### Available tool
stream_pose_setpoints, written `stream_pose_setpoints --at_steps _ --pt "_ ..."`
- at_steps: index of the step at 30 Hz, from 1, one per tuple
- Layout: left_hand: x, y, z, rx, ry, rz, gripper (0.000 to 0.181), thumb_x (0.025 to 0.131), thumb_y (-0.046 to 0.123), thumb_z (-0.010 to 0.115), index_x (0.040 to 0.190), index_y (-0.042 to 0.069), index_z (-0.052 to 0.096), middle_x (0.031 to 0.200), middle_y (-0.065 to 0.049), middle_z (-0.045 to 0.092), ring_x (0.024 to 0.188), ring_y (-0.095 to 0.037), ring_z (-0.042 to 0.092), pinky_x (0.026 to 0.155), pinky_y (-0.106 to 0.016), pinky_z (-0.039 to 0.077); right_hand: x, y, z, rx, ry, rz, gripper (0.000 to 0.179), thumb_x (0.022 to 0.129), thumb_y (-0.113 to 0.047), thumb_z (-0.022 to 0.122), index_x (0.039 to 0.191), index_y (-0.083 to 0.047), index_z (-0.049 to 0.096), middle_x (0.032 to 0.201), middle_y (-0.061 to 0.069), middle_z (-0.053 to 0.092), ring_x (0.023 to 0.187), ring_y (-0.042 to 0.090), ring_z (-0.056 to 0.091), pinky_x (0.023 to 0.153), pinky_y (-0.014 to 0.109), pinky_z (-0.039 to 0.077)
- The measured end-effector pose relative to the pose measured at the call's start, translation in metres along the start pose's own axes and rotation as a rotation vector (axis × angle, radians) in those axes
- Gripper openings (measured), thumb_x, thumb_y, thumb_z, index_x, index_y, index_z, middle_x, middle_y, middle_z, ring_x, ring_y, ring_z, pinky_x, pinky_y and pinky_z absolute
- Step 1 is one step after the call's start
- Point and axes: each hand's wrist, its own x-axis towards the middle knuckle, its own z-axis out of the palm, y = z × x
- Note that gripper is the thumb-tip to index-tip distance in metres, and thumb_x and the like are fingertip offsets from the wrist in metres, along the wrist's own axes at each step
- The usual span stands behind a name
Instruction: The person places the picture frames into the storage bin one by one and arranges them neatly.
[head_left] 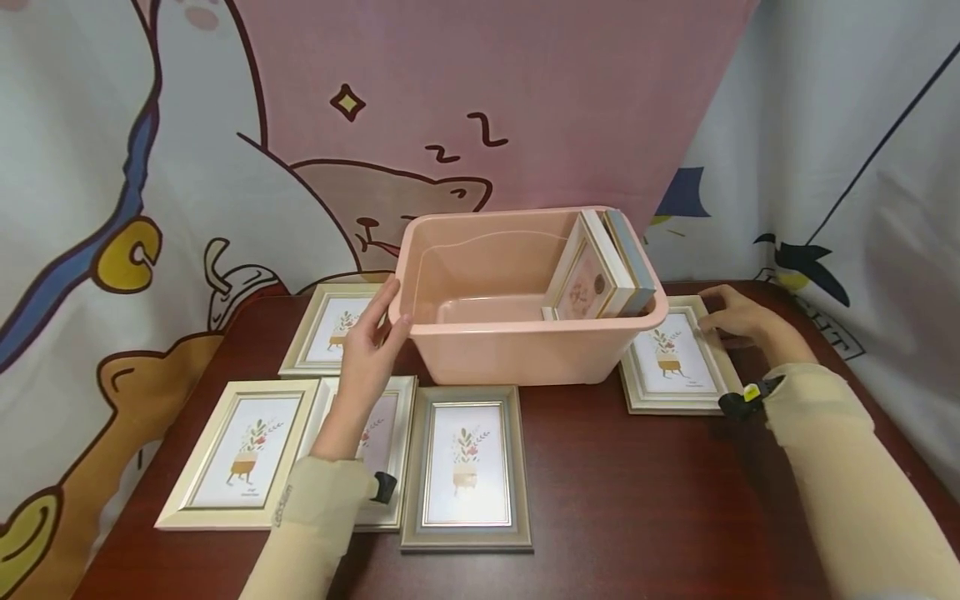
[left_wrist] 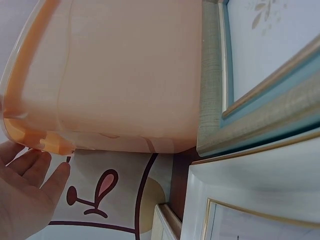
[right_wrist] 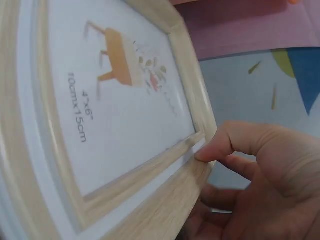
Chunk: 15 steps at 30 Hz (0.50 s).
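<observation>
My left hand (head_left: 367, 354) holds the left front corner of the pink plastic bin (head_left: 517, 350). In the left wrist view its fingertips are at the bin's rim (left_wrist: 50, 142), on the outer side. To the bin's right, my right hand (head_left: 753, 321) grips the far right edge of a pale wood picture frame (head_left: 716, 350). The right wrist view shows the thumb (right_wrist: 212, 147) on the frame's face, with the other fingers at its edge and underside. Inside the bin, white and blue-grey picture frames (head_left: 596, 267) stand on edge, leaning at the right end.
Left of the bin lie a cream frame (head_left: 303, 350) behind and a larger cream frame (head_left: 198, 450). A white frame (head_left: 405, 450), partly hidden by my left arm, lies beside a grey-gold frame (head_left: 467, 533). A cartoon-print curtain (head_left: 525, 83) hangs behind the dark red table (head_left: 615, 500).
</observation>
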Motion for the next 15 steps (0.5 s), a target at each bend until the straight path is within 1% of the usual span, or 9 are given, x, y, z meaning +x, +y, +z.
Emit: stream_pose_setpoints --at_steps 3,5,7,10,12,14,15 --pt "0.0 0.0 0.0 -0.002 0.0 -0.001 0.054 0.1 0.021 0.06 0.151 0.014 0.045 0.161 0.0 0.038 0.151 -0.019 0.032 0.119 -0.045 0.037 -0.003 0.004 -0.005 0.006 -0.014 -0.012 0.085 0.096 -0.017 0.054 0.157 0.001 -0.002 0.145 0.041 0.025 0.118 0.047 0.048 0.093 0.055 0.054" --pt "0.0 -0.001 0.0 0.001 0.001 0.001 0.053 0.1 0.02 0.06 0.151 0.014 0.045 0.161 0.0 0.038 0.151 -0.018 0.032 0.119 -0.045 0.037 -0.004 0.009 -0.007 0.013 -0.032 -0.031 0.088 0.095 -0.013 0.055 0.158 -0.001 -0.006 0.143 0.04 0.029 0.111 0.042 0.053 0.089 0.049 0.056" --pt "0.0 -0.001 0.001 0.004 0.0 0.003 0.053 0.1 0.02 0.06 0.151 0.014 0.045 0.161 0.0 0.038 0.15 -0.018 0.033 0.119 -0.046 0.037 -0.009 0.013 -0.011 0.014 -0.061 -0.048 0.091 0.094 -0.013 0.056 0.157 -0.002 -0.008 0.144 0.041 0.031 0.113 0.042 0.054 0.092 0.052 0.056" --pt "0.0 -0.001 0.001 0.008 0.001 0.007 0.053 0.1 0.021 0.061 0.15 0.014 0.045 0.16 0.0 0.039 0.15 -0.019 0.033 0.119 -0.046 0.037 -0.016 0.018 -0.017 0.033 -0.089 -0.08 0.093 0.094 -0.016 0.063 0.158 0.0 -0.003 0.142 0.039 0.038 0.111 0.033 0.059 0.095 0.053 0.056" --pt "0.0 -0.001 0.0 0.007 0.0 0.008 0.053 0.1 0.021 0.061 0.15 0.014 0.045 0.16 0.0 0.039 0.15 -0.018 0.033 0.119 -0.046 0.037 -0.021 0.02 -0.022 0.053 -0.097 -0.089 0.095 0.094 -0.021 0.067 0.158 0.0 0.0 0.141 0.036 0.044 0.111 0.028 0.062 0.098 0.055 0.054" --pt "0.0 -0.001 0.0 0.006 0.001 0.007 0.054 0.1 0.021 0.061 0.15 0.014 0.045 0.16 0.0 0.039 0.15 -0.018 0.033 0.119 -0.046 0.037 -0.024 0.021 -0.028 0.092 -0.088 -0.1 0.096 0.092 -0.023 0.071 0.158 -0.001 0.005 0.133 0.029 0.056 0.104 0.015 0.064 0.092 0.048 0.059" --pt "0.0 -0.001 0.0 0.005 0.001 0.006 0.054 0.1 0.021 0.061 0.15 0.014 0.045 0.16 0.0 0.039 0.15 -0.018 0.033 0.119 -0.046 0.037 -0.026 0.021 -0.031 0.116 -0.083 -0.108 0.094 0.091 -0.022 0.071 0.157 -0.002 0.007 0.129 0.023 0.06 0.1 0.011 0.065 0.09 0.046 0.06"
